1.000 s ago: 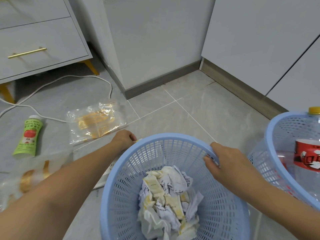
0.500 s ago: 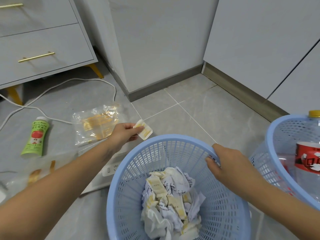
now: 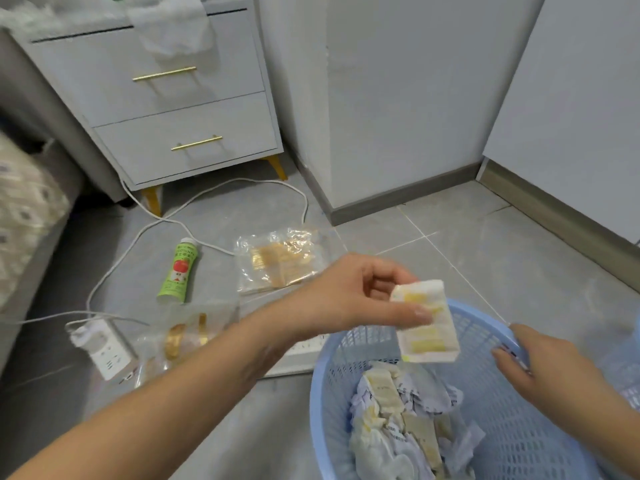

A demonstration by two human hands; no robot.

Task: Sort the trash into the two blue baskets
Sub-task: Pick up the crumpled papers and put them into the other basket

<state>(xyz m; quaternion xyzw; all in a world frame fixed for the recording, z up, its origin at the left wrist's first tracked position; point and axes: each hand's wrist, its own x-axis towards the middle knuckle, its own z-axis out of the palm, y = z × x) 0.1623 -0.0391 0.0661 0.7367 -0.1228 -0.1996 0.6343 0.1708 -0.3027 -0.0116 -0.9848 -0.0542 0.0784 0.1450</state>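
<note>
Over the rim of the blue basket (image 3: 346, 355), the left hand (image 3: 349, 296) pinches a folded piece of white and yellow paper (image 3: 426, 323) between thumb and fingers, the paper hanging just above the basket's opening. The right hand (image 3: 543, 362) grips the basket's far rim, fingers curled over the edge. Inside the basket lies a heap of crumpled paper scraps (image 3: 401, 420), white with yellow patches. At the right border a sliver of a second blue basket (image 3: 632, 375) shows, too cut off to tell what it holds. On the grey tiled floor (image 3: 485, 258) to the left lie a green bottle (image 3: 178, 271) on its side, a clear plastic wrapper (image 3: 280, 261) just beside it, and another clear wrapper (image 3: 183, 337) nearer the person. A white power strip (image 3: 104, 348) sits beside that nearer wrapper, its cord (image 3: 207, 195) looping across the floor toward a grey drawer cabinet (image 3: 166, 109) with gold handles.
</note>
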